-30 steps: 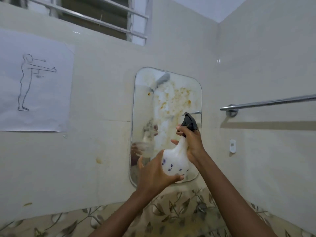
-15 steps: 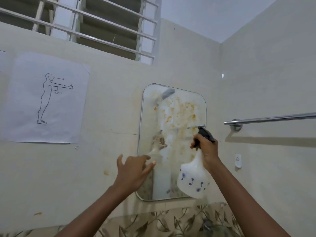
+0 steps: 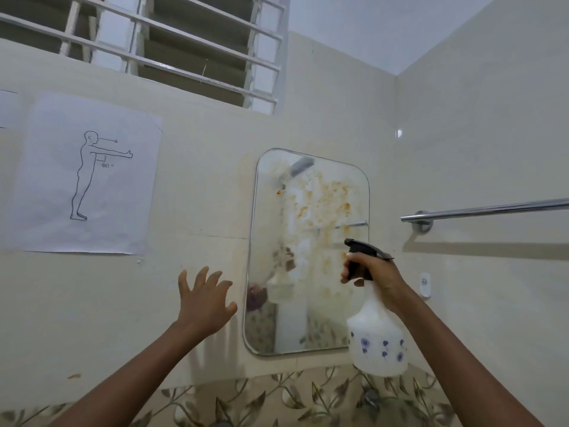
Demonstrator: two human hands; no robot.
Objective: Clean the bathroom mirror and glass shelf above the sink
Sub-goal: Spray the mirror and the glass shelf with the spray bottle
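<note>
Right hand [image 3: 374, 274] grips spray bottle [image 3: 377, 340] — nozzle facing stained mirror [image 3: 311, 241].

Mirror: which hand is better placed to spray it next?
Right. The right hand already grips the spray bottle at its trigger, nozzle toward the stained mirror. The left hand is open and empty, off to the mirror's left.

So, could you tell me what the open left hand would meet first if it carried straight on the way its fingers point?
Probably the bare cream tiled wall, just left of the stained rounded mirror. The left hand is open, fingers spread, pointing up and forward; nothing shows in between, though depth is unclear.
</note>
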